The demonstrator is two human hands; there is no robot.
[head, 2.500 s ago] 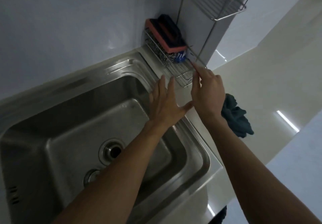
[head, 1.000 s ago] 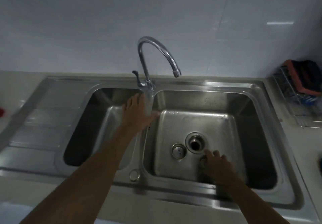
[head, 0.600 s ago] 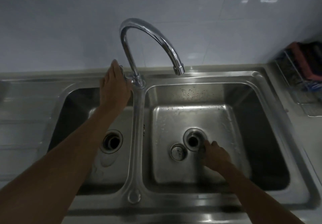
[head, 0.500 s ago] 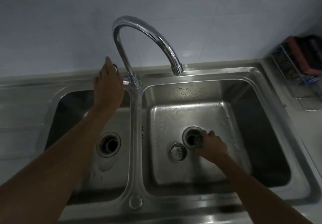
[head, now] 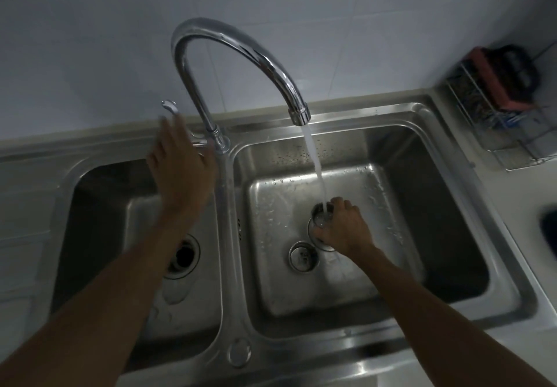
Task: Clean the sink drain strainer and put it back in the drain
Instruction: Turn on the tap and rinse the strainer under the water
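Note:
My right hand point(head: 343, 227) grips a small metal drain strainer point(head: 320, 215) just above the drain point(head: 312, 237) of the right basin point(head: 422, 212). Water point(head: 316, 163) from the curved chrome tap point(head: 241, 43) pours straight into the strainer. A round metal stopper point(head: 303, 256) lies flat on the basin floor, left of the drain. My left hand point(head: 177, 163) hovers, blurred, with fingers spread just below the raised tap handle point(head: 170, 106) and holds nothing.
The left basin point(head: 99, 206) has its own open drain point(head: 184, 255). A wire rack point(head: 512, 133) with an orange-and-black sponge point(head: 506, 76) stands on the counter at the back right. A dark object point(head: 549, 230) shows at the right edge.
Water now runs from the tap; before it was off. My left hand has come off the handle. My right hand has closed on the strainer at the drain and holds it under the stream.

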